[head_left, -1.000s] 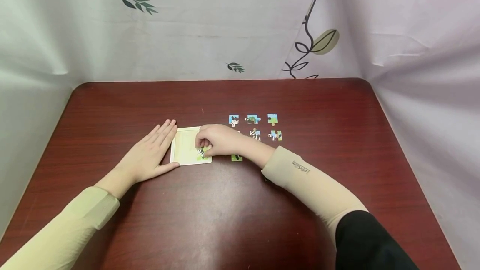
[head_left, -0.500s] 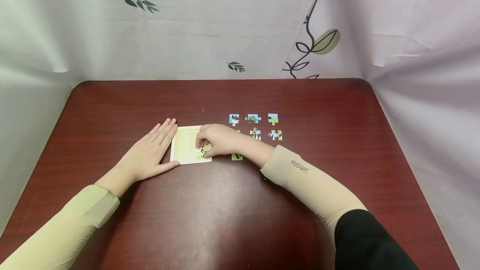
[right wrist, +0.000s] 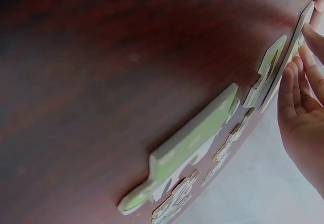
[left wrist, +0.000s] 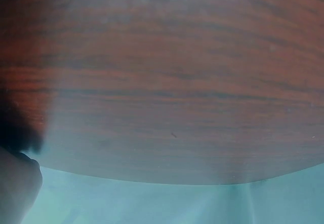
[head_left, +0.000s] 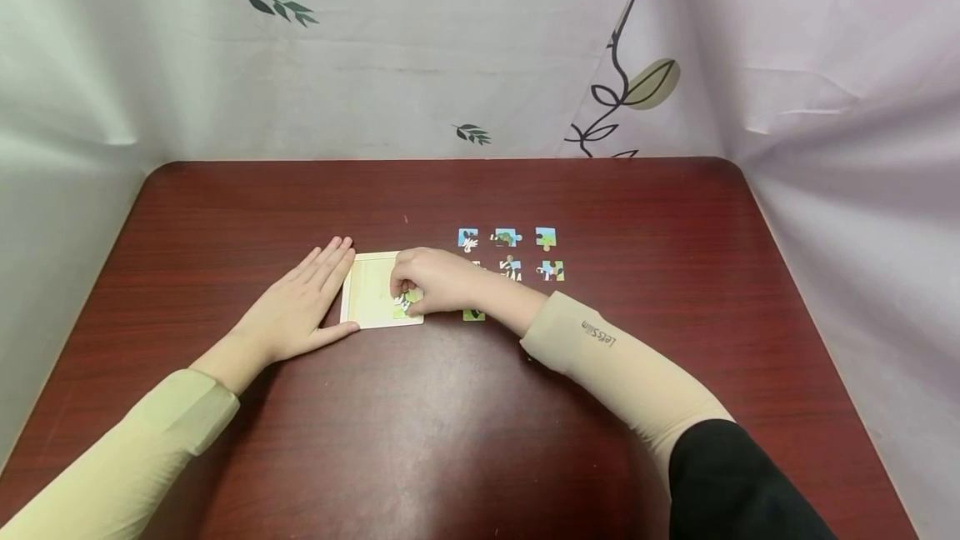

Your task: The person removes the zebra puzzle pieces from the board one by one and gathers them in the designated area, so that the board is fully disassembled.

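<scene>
A pale, square puzzle tray (head_left: 367,288) lies on the table in the head view. My left hand (head_left: 300,312) rests flat along its left side, fingers straight and thumb spread to the lower corner. At the tray's lower right corner sits a green, black and white puzzle piece (head_left: 402,304), partly hidden under my right hand (head_left: 444,279). The thumb and curled fingers of that hand pinch the piece. In the right wrist view the same hand (right wrist: 306,102) reaches over the tray (right wrist: 288,62). The left wrist view shows mostly table and one blurred bit of hand (left wrist: 17,186).
Several loose puzzle pieces lie right of the tray, among them a blue-green one (head_left: 546,237), a zebra-striped one (head_left: 511,271) and a green one (head_left: 474,315). My right forearm covers part of this group. A large green-edged piece (right wrist: 192,140) shows close to the right wrist camera.
Hardly anything differs. The right hand stays at the tray corner with small finger shifts on the puzzle piece; the left hand keeps its place.
</scene>
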{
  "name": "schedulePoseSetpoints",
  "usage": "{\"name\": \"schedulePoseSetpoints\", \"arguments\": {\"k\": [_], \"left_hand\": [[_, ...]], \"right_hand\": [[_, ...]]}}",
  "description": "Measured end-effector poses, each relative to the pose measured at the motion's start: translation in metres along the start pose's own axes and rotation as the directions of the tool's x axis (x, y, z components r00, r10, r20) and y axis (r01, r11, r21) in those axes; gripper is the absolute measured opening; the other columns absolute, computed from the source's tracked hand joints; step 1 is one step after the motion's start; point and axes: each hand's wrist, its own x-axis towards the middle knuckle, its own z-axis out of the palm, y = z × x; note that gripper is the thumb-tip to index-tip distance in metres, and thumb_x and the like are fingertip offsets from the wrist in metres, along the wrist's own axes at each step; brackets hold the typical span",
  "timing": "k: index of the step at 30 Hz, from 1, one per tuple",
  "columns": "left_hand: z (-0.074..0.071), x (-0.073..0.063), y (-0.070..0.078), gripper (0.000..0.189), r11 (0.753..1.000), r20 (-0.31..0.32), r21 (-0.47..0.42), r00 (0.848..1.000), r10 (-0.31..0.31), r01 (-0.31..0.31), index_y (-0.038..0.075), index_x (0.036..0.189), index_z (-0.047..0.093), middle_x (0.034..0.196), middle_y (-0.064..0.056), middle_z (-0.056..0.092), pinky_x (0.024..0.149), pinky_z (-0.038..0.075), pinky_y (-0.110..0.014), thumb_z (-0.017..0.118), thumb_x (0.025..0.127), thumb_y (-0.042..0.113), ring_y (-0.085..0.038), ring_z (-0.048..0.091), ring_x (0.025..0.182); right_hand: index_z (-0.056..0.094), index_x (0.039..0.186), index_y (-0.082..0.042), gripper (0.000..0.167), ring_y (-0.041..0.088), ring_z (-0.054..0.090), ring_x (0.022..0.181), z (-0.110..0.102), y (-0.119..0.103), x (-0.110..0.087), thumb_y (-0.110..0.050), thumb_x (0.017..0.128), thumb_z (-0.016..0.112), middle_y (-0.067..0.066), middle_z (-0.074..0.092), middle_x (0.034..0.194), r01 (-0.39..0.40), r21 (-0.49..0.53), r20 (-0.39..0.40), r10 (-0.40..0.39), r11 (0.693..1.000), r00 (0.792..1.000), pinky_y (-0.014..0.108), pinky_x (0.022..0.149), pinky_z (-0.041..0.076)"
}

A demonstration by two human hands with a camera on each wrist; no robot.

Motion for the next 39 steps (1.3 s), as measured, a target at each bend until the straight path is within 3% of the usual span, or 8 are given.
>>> {"name": "schedulePoseSetpoints", "arguments": {"k": [14,26,32,39], "left_hand": [[-0.001,0.001,0.001,0.103,1.000,0.010,0.001,1.000,-0.008,0.008,-0.008,0.165,0.023,0.174,-0.027,0.023,0.139,0.011,-0.042,0.062,0.098,0.061,-0.042,0.024,0.163],[0.000,0.001,0.002,0.104,1.000,0.005,0.005,1.000,-0.001,0.001,-0.009,0.164,0.022,0.173,-0.029,0.024,0.139,0.009,-0.041,0.059,0.100,0.063,-0.043,0.025,0.163],[0.000,0.000,0.001,0.105,1.000,0.007,0.013,1.000,-0.007,0.007,-0.009,0.165,0.023,0.174,-0.028,0.023,0.139,0.005,-0.038,0.059,0.099,0.064,-0.042,0.024,0.163],[-0.002,-0.001,0.001,0.105,1.000,0.020,0.024,1.000,-0.013,0.013,-0.009,0.164,0.023,0.174,-0.028,0.023,0.139,0.001,-0.036,0.061,0.098,0.063,-0.042,0.024,0.163]], "right_hand": [[0.075,0.109,-0.012,0.021,0.016,0.063,0.101,-0.001,-0.001,-0.002,-0.012,0.089,0.082,0.004,0.069,0.108,0.010,0.005,-0.015,-0.010,1.000,1.000,0.025,0.094,0.052],[0.075,0.099,-0.012,0.007,0.008,0.066,0.090,-0.009,0.001,-0.007,-0.006,0.096,0.072,0.003,0.070,0.102,0.026,0.169,-0.050,-0.018,0.985,0.999,0.011,0.081,0.051],[0.077,0.099,-0.010,0.006,0.009,0.067,0.091,-0.019,0.003,-0.014,-0.008,0.099,0.072,0.003,0.071,0.103,0.003,0.236,-0.037,0.006,0.972,0.999,0.011,0.082,0.054],[0.079,0.100,-0.009,0.007,0.012,0.070,0.091,-0.034,0.013,-0.031,-0.006,0.098,0.073,0.004,0.073,0.103,-0.028,0.236,-0.041,0.039,0.971,0.998,0.015,0.083,0.057]]}}
